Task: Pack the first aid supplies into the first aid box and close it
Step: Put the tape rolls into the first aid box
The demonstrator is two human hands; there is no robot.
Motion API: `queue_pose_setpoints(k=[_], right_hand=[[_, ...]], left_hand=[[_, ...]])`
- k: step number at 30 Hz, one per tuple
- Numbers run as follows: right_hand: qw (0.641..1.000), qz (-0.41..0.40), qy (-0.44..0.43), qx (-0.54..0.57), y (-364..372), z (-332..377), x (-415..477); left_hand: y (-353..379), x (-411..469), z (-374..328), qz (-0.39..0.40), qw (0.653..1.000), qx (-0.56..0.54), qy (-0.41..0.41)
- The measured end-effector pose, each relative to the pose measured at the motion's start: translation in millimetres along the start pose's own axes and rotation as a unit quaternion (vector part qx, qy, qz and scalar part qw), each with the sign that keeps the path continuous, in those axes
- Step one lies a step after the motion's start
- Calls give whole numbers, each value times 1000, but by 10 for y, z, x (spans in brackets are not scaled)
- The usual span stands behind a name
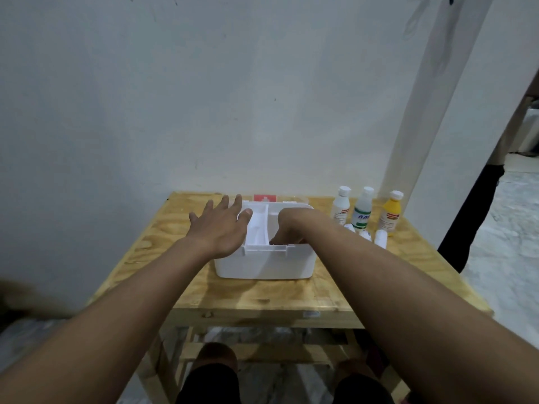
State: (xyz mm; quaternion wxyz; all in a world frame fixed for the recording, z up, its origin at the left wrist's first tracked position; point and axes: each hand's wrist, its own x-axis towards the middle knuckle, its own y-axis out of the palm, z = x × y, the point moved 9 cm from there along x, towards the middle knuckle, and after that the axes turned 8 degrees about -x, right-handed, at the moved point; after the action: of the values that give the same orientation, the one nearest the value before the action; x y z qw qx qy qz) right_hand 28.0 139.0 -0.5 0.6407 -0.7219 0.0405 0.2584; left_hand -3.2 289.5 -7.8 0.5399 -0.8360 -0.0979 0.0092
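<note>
Left hand (220, 225) spread wide over first aid box (265, 263); right hand (287, 228) inside it, fingers seemingly curled, hold unclear.

A red sign (264, 198) bearing a white cross shows just behind the far rim of the white box (264, 265); the white bottle (340, 206) carries a label with a small red band at its top, its print too small to read; the clear bottle (361, 212) has a green-and-white label with large blue marks, not legible; the yellow bottle (390, 214) has a pale label headed by a red band, wording unreadable.
</note>
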Motion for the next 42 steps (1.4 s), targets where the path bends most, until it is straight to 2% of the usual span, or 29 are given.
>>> queue_pose_setpoints(k=[7, 17, 28, 35, 38, 42], right_hand=[[999, -31, 16, -11, -1, -51, 158], [996, -35, 8, 78, 48, 1, 250], [994, -43, -5, 100, 88, 31, 313], [979, -17, 10, 203, 11, -86, 234], [974, -55, 13, 217, -126, -190, 162], [971, -146, -21, 190, -338, -250, 14]], left_hand=[[11, 15, 12, -3, 1000, 11, 6], [-14, -11, -29, -4, 999, 31, 7], [-7, 8, -4, 3, 1000, 22, 3], [-2, 22, 12, 15, 1000, 26, 0], [-8, 27, 7, 27, 999, 24, -4], [-56, 18, -21, 35, 999, 20, -7]])
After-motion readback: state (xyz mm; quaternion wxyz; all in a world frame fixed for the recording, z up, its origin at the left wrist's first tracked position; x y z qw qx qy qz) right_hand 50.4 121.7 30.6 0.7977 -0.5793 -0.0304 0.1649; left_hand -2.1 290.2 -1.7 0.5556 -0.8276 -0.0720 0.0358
